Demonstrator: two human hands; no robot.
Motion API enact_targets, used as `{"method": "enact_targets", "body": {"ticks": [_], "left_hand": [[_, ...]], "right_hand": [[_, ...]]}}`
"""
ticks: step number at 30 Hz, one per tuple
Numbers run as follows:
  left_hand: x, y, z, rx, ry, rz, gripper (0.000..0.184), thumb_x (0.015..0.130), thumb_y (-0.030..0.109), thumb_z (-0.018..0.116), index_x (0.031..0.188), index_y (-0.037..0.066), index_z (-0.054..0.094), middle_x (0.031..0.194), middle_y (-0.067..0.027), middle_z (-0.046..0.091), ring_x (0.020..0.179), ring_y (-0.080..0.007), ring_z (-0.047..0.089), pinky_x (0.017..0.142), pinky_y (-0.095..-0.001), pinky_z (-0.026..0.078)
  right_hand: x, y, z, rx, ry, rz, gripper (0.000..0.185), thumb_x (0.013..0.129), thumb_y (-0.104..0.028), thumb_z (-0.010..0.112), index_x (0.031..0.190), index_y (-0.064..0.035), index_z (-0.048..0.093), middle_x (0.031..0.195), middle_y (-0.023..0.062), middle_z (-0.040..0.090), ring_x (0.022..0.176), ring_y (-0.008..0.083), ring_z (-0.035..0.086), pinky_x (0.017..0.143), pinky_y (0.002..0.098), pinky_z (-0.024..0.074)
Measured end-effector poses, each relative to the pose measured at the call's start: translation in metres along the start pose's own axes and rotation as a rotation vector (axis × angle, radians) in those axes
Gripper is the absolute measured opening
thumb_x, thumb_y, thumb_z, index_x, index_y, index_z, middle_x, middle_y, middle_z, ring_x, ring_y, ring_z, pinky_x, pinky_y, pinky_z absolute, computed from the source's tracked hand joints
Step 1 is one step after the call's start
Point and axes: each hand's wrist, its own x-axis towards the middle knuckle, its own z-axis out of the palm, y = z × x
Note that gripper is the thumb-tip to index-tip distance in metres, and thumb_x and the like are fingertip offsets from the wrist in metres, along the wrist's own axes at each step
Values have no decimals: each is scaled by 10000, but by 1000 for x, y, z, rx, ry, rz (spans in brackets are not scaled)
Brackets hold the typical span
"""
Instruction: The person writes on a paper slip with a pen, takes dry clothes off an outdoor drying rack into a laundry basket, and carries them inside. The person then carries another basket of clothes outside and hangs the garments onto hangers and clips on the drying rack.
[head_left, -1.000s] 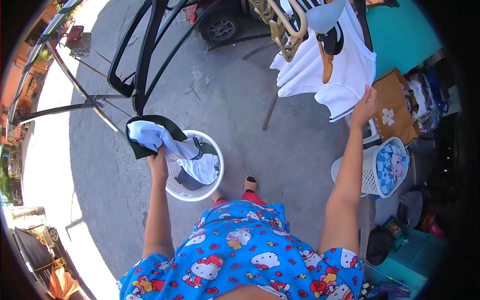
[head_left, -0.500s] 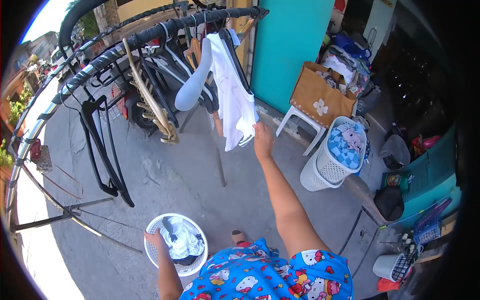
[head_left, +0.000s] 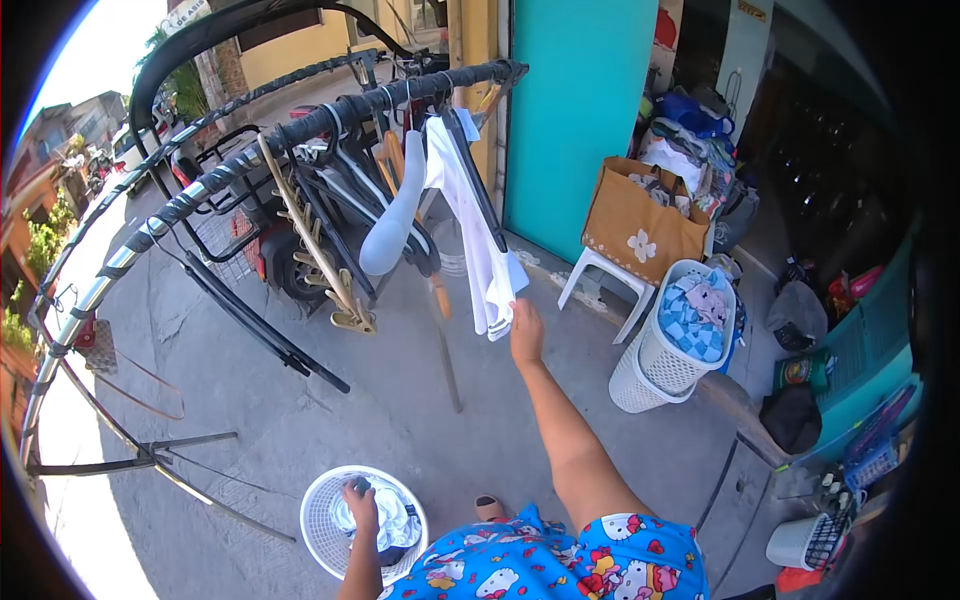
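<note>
A white sleeveless shirt (head_left: 478, 235) hangs from a black hanger on the dark-wrapped rail. My right hand (head_left: 526, 333) pinches its lower edge. Down at the lower left, my left hand (head_left: 362, 507) is inside a white laundry basket (head_left: 312, 518). Its fingers are closed on a white garment with a dark grey patch (head_left: 397, 518), part of the pile in the basket. The fingertips are partly hidden by the cloth. Beside the shirt hang a pale grey padded hanger (head_left: 395, 225) and a beige clip hanger (head_left: 315, 250).
The curved metal rack (head_left: 210, 180) fills the left side, with black hangers (head_left: 265, 325) on it. At right, a brown bag (head_left: 640, 215) rests on a white stool (head_left: 607, 278), next to stacked white baskets (head_left: 655, 350) with blue checked cloth. A motorbike (head_left: 290, 265) stands behind the rack.
My left hand has gone from the basket's rim onto the clothes inside. The shirt has turned more edge-on, with my right hand still at its hem. The black hangers at left have swung.
</note>
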Motion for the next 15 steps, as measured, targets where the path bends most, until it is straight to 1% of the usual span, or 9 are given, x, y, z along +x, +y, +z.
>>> {"method": "enact_targets", "body": {"ticks": [1,2,3,5,8,11,12,15], "left_hand": [[-2,1,3,38,-14,-1,579,691,36,540,1226,-9,325,1189,-155,315,1102,-257,384,906,-338,357],[-2,0,6,-4,-24,13,576,687,24,554,1218,-9,333,1179,-148,320,1096,-255,391,905,-330,359],[-3,1,8,-19,-54,22,567,695,16,553,1214,-5,325,1229,-168,296,1136,-311,380,929,-367,348],[-4,1,10,5,-73,39,577,693,17,558,1219,-3,321,1223,-164,305,1135,-306,381,932,-365,346],[-5,-4,8,66,-113,51,561,692,25,560,1206,-11,336,1213,-155,325,1096,-282,410,914,-355,361],[-12,-5,5,63,-160,26,555,704,41,555,1210,-15,334,1202,-158,337,1069,-274,428,891,-350,377],[-14,-1,6,66,-163,3,562,712,43,548,1222,-16,320,1210,-161,347,1076,-273,426,886,-345,382],[-16,4,15,-91,-239,-103,581,713,37,547,1236,-19,302,1231,-163,350,1096,-274,417,883,-339,384]], "right_hand": [[-1,2,3,-1,-1,-3,50,819,-76,456,853,-63,490,837,103,539,826,303,515,681,398,425],[-5,5,5,-3,-5,-6,53,823,-79,451,859,-60,486,839,106,539,827,306,515,679,400,426],[-15,8,7,1,-19,82,61,827,-85,450,868,-56,484,844,113,537,835,312,513,682,403,424],[-37,16,12,13,-46,257,81,834,-99,449,888,-47,480,852,127,533,850,324,508,688,409,421],[-56,35,20,64,109,185,118,856,-138,439,862,-26,476,851,147,515,804,345,499,670,424,391],[-42,40,6,39,30,247,125,862,-146,431,893,-42,492,911,160,521,832,351,503,697,424,404],[-33,34,-1,24,63,234,153,875,-162,414,876,-29,490,889,175,528,808,353,508,676,418,392],[-18,39,-8,153,-74,335,174,878,-178,412,878,-20,485,807,187,536,774,365,514,649,414,381]]}}
